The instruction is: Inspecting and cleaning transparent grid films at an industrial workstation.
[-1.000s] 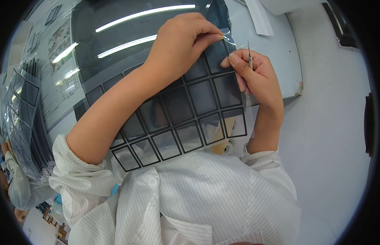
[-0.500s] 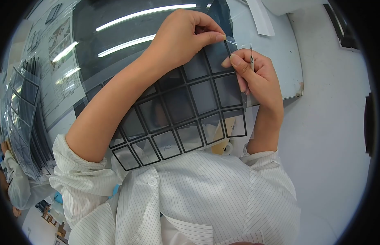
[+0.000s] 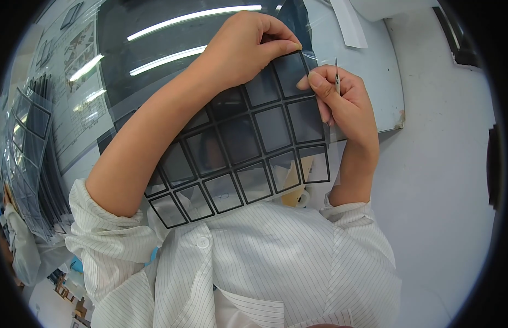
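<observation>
A clear plastic sheet [image 3: 257, 136] printed with rows of black square frames lies slanted in front of me. Its near edge reaches my shirt. My left hand [image 3: 248, 46] pinches the sheet's far right corner between thumb and forefinger. Just below it, my right hand [image 3: 341, 98] is closed at the sheet's right edge. A thin pointed metal tool [image 3: 337, 76] sticks up from its fingers, tip away from me. Whether it is a knife or tweezers I cannot tell. My left forearm covers part of the sheet's left side.
Under the sheet is a dark glossy surface [image 3: 155, 60] reflecting ceiling lights. A white strip [image 3: 349, 24] lies on the pale tabletop [image 3: 382, 71] at the far right. Several similar framed sheets [image 3: 32, 147] stand at left, near another person's sleeve [image 3: 24, 246]. A yellowish piece [image 3: 291, 191] shows beneath the sheet.
My left fingertips have risen very slightly at the corner. My right hand and the tool hold nearly still. The other person's sleeve at the left edge has shifted a little.
</observation>
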The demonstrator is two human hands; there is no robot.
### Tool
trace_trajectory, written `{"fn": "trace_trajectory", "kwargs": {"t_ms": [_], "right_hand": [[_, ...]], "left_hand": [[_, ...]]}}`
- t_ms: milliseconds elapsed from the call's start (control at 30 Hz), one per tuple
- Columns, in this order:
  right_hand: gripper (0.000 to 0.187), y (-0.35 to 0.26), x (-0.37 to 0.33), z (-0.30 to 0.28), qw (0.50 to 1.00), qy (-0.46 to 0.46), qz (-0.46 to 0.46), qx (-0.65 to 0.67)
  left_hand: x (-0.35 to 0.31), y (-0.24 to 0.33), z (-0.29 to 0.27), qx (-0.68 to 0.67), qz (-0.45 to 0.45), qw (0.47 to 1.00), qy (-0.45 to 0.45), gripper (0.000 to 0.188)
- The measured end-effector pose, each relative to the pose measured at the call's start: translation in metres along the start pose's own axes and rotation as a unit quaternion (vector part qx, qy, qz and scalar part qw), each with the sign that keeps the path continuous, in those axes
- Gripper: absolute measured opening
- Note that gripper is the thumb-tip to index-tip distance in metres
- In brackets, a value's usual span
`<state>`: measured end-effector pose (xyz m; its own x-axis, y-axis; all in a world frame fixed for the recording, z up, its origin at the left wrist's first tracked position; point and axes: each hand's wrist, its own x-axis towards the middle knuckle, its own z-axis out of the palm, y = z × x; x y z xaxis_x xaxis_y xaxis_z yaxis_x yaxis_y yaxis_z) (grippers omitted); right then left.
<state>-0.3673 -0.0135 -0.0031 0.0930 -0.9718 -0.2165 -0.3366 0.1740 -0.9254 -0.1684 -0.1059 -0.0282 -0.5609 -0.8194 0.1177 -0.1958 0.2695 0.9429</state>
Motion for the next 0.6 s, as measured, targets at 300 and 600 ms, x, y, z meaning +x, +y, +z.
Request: {"fn": "trace_trajectory", "kwargs": {"t_ms": [300,600], "right_hand": [[0.031,0.001,0.0004,-0.0008,1.0,-0.002,-0.002,0.002],[0.03,0.0001,0.0,-0.0012,1.0,-0.006,0.0,-0.005]], "left_hand": [[-0.0005,-0.0026,0.0002,-0.008,-0.004,1.0,0.002,0.019],[0.0,-0.0043,-0.0005,-0.033,-0.002,0.999,-0.006,0.019]]}}
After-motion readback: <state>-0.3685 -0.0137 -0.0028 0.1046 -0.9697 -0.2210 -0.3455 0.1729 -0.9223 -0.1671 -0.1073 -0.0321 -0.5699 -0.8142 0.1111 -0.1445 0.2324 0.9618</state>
